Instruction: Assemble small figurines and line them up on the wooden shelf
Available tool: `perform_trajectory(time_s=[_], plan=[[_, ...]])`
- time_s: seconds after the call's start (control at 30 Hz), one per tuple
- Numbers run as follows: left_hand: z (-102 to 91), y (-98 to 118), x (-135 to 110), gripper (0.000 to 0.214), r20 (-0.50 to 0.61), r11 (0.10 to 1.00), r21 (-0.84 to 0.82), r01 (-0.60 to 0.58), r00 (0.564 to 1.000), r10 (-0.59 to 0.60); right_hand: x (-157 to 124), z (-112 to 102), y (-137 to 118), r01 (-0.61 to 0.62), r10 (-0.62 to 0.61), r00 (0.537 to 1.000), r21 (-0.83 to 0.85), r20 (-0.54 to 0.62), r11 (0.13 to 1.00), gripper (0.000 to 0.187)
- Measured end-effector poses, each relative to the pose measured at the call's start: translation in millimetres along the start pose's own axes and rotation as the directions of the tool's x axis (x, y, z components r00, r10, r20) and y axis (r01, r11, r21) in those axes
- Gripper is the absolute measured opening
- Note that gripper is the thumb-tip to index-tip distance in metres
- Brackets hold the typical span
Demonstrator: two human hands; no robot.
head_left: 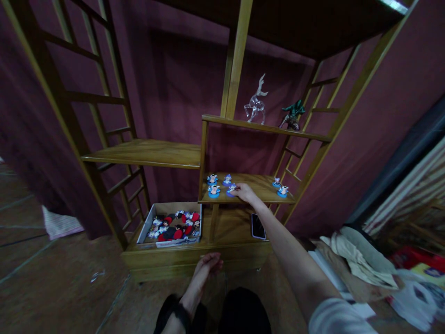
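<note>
My right hand [245,192] reaches to the lower right shelf, its fingers closed on a small purple-based figurine [231,189] near the shelf's front edge. Behind that stands another purple figurine [227,179]. To their left are two blue-based figurines, one in front [213,190] and one behind [212,179]. Two more blue-based figurines, one at the front [282,191] and one behind [276,182], stand at the shelf's right end. My left hand [208,266] hangs low before the cabinet base, fingers loosely curled together, with nothing visible in them.
A shallow cardboard box [149,227] of mixed small figurines sits on the base at left. A phone [257,226] lies below the figurine shelf. Above stand a clear deer figurine [256,104] and a green-brown statuette [292,115]. An upright post [237,60] divides the wooden cabinet.
</note>
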State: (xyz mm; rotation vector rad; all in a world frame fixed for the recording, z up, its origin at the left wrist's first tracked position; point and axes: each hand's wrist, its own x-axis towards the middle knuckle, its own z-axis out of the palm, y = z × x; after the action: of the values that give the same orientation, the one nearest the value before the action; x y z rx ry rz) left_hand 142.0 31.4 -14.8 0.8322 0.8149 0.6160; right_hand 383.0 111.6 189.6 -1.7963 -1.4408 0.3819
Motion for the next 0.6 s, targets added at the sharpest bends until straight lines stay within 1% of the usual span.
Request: perform_trajectory(time_s=[0.27,0.4,0.6], plan=[[2.5,-0.4,-4.8,0.043,-0.031,1.0,-0.004,-0.014,0.999,0.014,-3.4,1.1,-1.5,0.009,-0.009,0.999,-0.001,-0.046,1.0,0.014],[2.7,1.5,-6.1,0.042,-0.027,1.0,0.021,-0.01,1.0,0.011,-4.3,0.6,-2.8,0.017,-0.016,0.999,0.019,-0.03,1.0,0.016],[1.6,-0.3,-3.1,0.042,-0.016,1.0,0.026,0.001,1.0,-0.001,-4.3,1.6,-3.7,-0.008,0.006,0.999,-0.033,-0.045,0.999,0.017]])
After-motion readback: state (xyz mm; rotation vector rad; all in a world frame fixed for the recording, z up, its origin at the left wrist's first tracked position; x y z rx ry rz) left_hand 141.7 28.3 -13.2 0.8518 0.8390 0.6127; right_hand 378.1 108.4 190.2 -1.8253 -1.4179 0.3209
